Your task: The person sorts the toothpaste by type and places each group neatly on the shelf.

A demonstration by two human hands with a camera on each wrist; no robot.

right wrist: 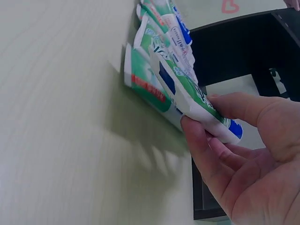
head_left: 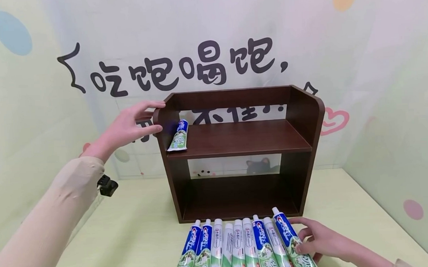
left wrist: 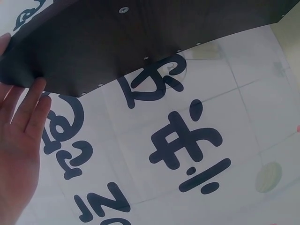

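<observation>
My left hand (head_left: 129, 123) rests at the upper left corner of a dark brown two-tier shelf (head_left: 235, 138), thumb on the front edge and index finger along the top. In the left wrist view its straight fingers (left wrist: 33, 110) touch the rim of the side panel (left wrist: 93, 51). At the front right, my right hand (head_left: 322, 240) pinches a blue, green and white toothpaste tube (head_left: 285, 232) between thumb and fingers. The right wrist view shows this tube's flat end raised above the neighbouring tube (right wrist: 145, 86). Another toothpaste tube (head_left: 179, 137) leans inside the upper tier at its left wall.
Several toothpaste tubes (head_left: 238, 248), some blue-topped and some white, lie side by side before the shelf, caps towards it. All stand on a pale table (head_left: 131, 216). Behind is a printed wall cloth (head_left: 209, 26). A small black camera (head_left: 107, 186) is on my left wrist.
</observation>
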